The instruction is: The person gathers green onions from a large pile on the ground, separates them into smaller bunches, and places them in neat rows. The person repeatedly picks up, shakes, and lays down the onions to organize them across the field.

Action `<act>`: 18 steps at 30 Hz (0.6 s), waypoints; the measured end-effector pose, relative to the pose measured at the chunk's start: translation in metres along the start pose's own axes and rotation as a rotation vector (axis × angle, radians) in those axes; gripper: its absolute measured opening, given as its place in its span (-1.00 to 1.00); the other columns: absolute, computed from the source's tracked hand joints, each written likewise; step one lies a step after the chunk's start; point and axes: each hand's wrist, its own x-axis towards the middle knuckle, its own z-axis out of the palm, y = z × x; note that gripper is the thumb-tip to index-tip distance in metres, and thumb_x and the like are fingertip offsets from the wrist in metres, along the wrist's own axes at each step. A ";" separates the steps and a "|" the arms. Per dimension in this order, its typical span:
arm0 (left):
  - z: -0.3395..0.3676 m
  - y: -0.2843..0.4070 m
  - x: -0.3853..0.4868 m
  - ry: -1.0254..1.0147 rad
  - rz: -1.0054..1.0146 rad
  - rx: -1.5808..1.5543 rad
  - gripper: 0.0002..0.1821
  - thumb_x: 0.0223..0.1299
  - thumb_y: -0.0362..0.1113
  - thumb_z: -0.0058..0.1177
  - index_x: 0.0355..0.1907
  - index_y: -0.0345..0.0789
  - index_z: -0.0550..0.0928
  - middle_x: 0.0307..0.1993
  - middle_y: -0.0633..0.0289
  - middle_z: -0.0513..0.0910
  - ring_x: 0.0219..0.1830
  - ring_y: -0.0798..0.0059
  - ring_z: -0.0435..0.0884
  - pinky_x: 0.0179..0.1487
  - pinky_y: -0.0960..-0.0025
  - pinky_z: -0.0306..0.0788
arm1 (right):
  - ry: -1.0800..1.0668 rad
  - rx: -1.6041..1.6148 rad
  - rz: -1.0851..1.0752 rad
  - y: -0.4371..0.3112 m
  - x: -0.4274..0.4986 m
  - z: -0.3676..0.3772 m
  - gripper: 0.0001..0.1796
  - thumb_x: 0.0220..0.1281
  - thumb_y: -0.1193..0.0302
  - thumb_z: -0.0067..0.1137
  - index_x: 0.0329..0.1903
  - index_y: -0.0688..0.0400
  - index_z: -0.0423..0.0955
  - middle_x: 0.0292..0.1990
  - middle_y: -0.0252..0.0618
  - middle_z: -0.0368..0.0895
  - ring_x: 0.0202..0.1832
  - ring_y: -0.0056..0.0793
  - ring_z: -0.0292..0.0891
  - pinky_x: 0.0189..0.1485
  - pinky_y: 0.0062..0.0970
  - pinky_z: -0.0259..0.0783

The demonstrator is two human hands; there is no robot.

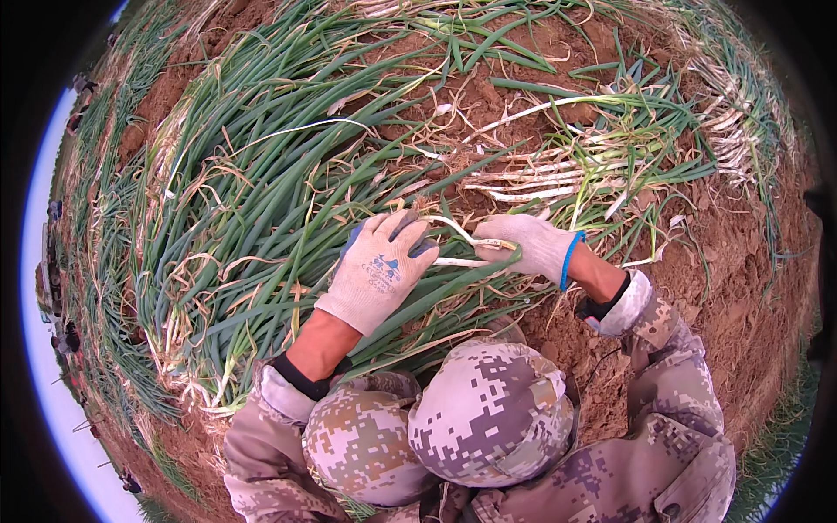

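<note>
My left hand (382, 274), in a pale knit work glove with blue print, grips the root end of a long green onion. The onion's white stem (459, 262) runs right from it. My right hand (528, 245), in a similar glove with a blue cuff, pinches a curved pale strip (454, 227) that looks like an outer sheath and spans both hands. Its fingertips are partly hidden. Green leaves pass beneath both hands. Just beyond the right hand, several onions with white stems (533, 180) lie side by side on the soil.
A thick heap of green onions (261, 157) with long leaves covers the ground to the left. Another row of onions (732, 124) lies at the far right. Reddish-brown soil (726, 242) shows between. My camouflage-covered knees (494, 412) are close below the hands. People (67, 340) appear small at the left rim.
</note>
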 end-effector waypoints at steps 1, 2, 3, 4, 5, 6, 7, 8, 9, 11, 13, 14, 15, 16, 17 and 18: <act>0.002 0.002 0.007 0.005 0.047 0.032 -0.48 0.17 -0.19 0.44 0.25 0.01 0.80 0.43 0.12 0.60 0.55 0.02 0.49 0.64 -0.09 0.33 | 0.018 -0.104 0.011 -0.012 0.004 0.004 -0.89 0.36 0.48 0.27 -0.10 0.12 0.58 -0.26 -0.08 0.64 -0.19 -0.03 0.68 -0.14 -0.14 0.56; 0.006 0.004 0.015 -0.003 0.070 0.039 -0.40 0.19 -0.19 0.43 0.35 0.00 0.74 0.45 0.11 0.59 0.56 0.01 0.47 0.64 -0.10 0.32 | 0.067 -0.145 -0.064 -0.020 0.005 0.006 -0.83 0.35 0.49 0.28 -0.03 0.12 0.60 -0.18 -0.04 0.68 -0.09 0.04 0.71 -0.08 -0.10 0.60; 0.009 0.005 0.022 -0.007 0.094 0.048 -0.32 0.20 -0.19 0.42 0.44 -0.01 0.68 0.47 0.10 0.58 0.57 0.01 0.46 0.65 -0.11 0.31 | 0.090 -0.205 -0.053 -0.027 0.012 0.011 -0.80 0.39 0.47 0.27 0.03 0.14 0.62 -0.13 0.02 0.71 -0.03 0.09 0.72 -0.03 -0.07 0.63; 0.012 0.005 0.027 0.018 0.106 0.048 -0.27 0.20 -0.19 0.43 0.49 -0.03 0.63 0.44 0.10 0.60 0.54 0.02 0.49 0.62 -0.10 0.33 | 0.132 -0.202 -0.144 -0.031 0.014 0.012 -0.79 0.42 0.44 0.27 0.05 0.15 0.62 -0.13 0.04 0.70 -0.04 0.12 0.71 -0.01 -0.07 0.65; 0.016 0.004 0.032 0.035 0.113 0.045 -0.22 0.20 -0.19 0.43 0.54 -0.05 0.58 0.41 0.10 0.62 0.52 0.03 0.51 0.59 -0.09 0.35 | 0.133 -0.208 -0.214 -0.034 0.016 0.015 -0.78 0.45 0.40 0.27 0.07 0.16 0.62 -0.13 0.05 0.70 -0.04 0.15 0.71 0.01 -0.06 0.66; 0.020 0.005 0.035 0.055 0.121 0.041 -0.16 0.20 -0.19 0.43 0.60 -0.07 0.52 0.38 0.10 0.64 0.49 0.03 0.54 0.57 -0.07 0.38 | 0.142 -0.181 -0.217 -0.036 0.015 0.015 -0.78 0.46 0.38 0.28 0.06 0.17 0.62 -0.12 0.06 0.70 -0.04 0.15 0.71 0.00 -0.07 0.65; 0.024 0.006 0.036 -0.050 0.070 -0.074 -0.13 0.21 -0.19 0.44 0.62 -0.09 0.49 0.33 0.10 0.66 0.45 0.05 0.57 0.53 -0.06 0.40 | 0.139 -0.147 -0.226 -0.037 0.014 0.015 -0.78 0.48 0.37 0.28 0.06 0.17 0.62 -0.11 0.06 0.70 -0.04 0.15 0.71 -0.01 -0.07 0.65; 0.028 0.007 0.037 -0.154 0.019 -0.185 -0.11 0.21 -0.19 0.44 0.64 -0.10 0.46 0.28 0.10 0.68 0.40 0.07 0.60 0.50 -0.04 0.42 | 0.115 -0.125 -0.190 -0.038 0.012 0.013 -0.78 0.49 0.35 0.28 0.05 0.18 0.62 -0.11 0.07 0.71 -0.04 0.15 0.71 -0.02 -0.08 0.65; 0.030 0.008 0.037 -0.258 -0.036 -0.296 -0.08 0.21 -0.19 0.45 0.66 -0.12 0.43 0.24 0.11 0.70 0.36 0.09 0.63 0.47 -0.02 0.44 | 0.086 -0.122 -0.205 -0.037 0.009 0.008 -0.79 0.50 0.33 0.29 0.02 0.18 0.63 -0.11 0.07 0.71 -0.05 0.14 0.71 -0.02 -0.09 0.64; 0.032 0.008 0.040 -0.216 0.015 -0.230 -0.23 0.20 -0.19 0.46 0.51 -0.12 0.58 0.06 0.17 0.73 0.19 0.16 0.69 0.37 0.03 0.49 | -0.015 -0.139 -0.141 -0.033 0.004 -0.001 -0.79 0.51 0.30 0.31 -0.04 0.19 0.63 -0.11 0.07 0.72 -0.05 0.13 0.71 -0.03 -0.11 0.64; 0.025 0.006 0.042 -0.198 0.072 -0.145 -0.35 0.20 -0.21 0.45 0.40 -0.10 0.68 0.03 0.21 0.73 0.16 0.18 0.70 0.34 0.05 0.50 | -0.198 0.144 0.030 -0.020 0.006 -0.017 -0.66 0.49 0.26 0.36 0.11 0.23 0.73 -0.12 -0.03 0.79 -0.08 -0.23 0.75 -0.02 -0.23 0.62; 0.018 0.001 0.043 -0.146 0.092 -0.123 -0.64 0.28 -0.21 0.35 0.14 -0.05 0.77 -0.03 0.24 0.74 0.14 0.20 0.72 0.28 0.07 0.53 | -0.187 0.285 0.142 -0.009 0.009 -0.028 -0.61 0.50 0.25 0.35 0.19 0.26 0.71 -0.09 -0.10 0.81 -0.06 -0.32 0.74 0.02 -0.27 0.62; 0.010 -0.004 0.043 -0.145 0.069 -0.091 -0.71 0.28 -0.19 0.34 0.05 -0.02 0.80 -0.06 0.26 0.74 0.14 0.23 0.72 0.27 0.08 0.53 | -0.162 0.433 0.239 0.003 0.011 -0.039 -0.55 0.51 0.24 0.35 0.26 0.29 0.70 -0.07 -0.16 0.84 -0.05 -0.41 0.73 0.05 -0.32 0.62; -0.001 -0.010 0.042 -0.085 0.059 -0.121 -0.72 0.27 -0.18 0.35 0.04 -0.03 0.81 -0.07 0.26 0.73 0.12 0.22 0.73 0.27 0.09 0.53 | -0.062 0.519 0.271 0.016 0.009 -0.050 -0.53 0.53 0.26 0.34 0.28 0.33 0.67 -0.02 -0.21 0.83 0.01 -0.45 0.72 0.11 -0.34 0.62; -0.012 -0.017 0.039 -0.116 0.023 -0.155 -0.72 0.26 -0.18 0.36 0.02 -0.03 0.82 -0.08 0.27 0.73 0.11 0.21 0.73 0.27 0.09 0.53 | 0.038 0.591 0.331 0.031 0.007 -0.059 -0.52 0.55 0.27 0.33 0.30 0.37 0.64 0.03 -0.25 0.82 0.06 -0.49 0.71 0.18 -0.36 0.63; -0.023 -0.023 0.034 -0.052 0.007 -0.155 -0.70 0.23 -0.17 0.39 0.03 -0.04 0.82 -0.09 0.26 0.73 0.08 0.21 0.74 0.24 0.10 0.55 | 0.086 0.548 0.381 0.047 0.006 -0.068 -0.53 0.56 0.29 0.31 0.30 0.37 0.64 0.03 -0.24 0.82 0.05 -0.50 0.71 0.18 -0.38 0.63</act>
